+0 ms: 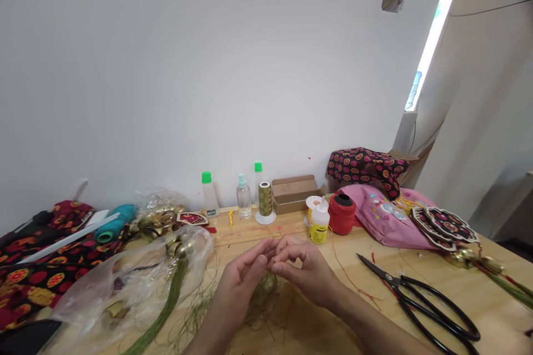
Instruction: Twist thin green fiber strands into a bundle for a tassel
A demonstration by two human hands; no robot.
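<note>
My left hand (pixel 244 274) and my right hand (pixel 306 272) meet at the fingertips above the middle of the wooden table. The right thumb and fingers are pinched together. On the left hand the fingers are curled toward the right fingertips, with the thumb bent in beside them. Whatever they hold is too small or too hidden to make out. Beneath both hands lies a loose tangle of olive-green thread (pixel 266 288), partly covered by them. A green tassel (pixel 169 299) with gold bells (pixel 180 247) rests on a clear plastic bag at the left.
Black-handled scissors (pixel 416 299) lie at the right, near a pink bag (pixel 375 216) and patterned pendants (pixel 443 227). Behind my hands stand a glue bottle (pixel 319 224), a red thread spool (pixel 342 215), a gold-green spool (pixel 265 199), a spray bottle (pixel 244 198) and a cardboard box (pixel 295 194).
</note>
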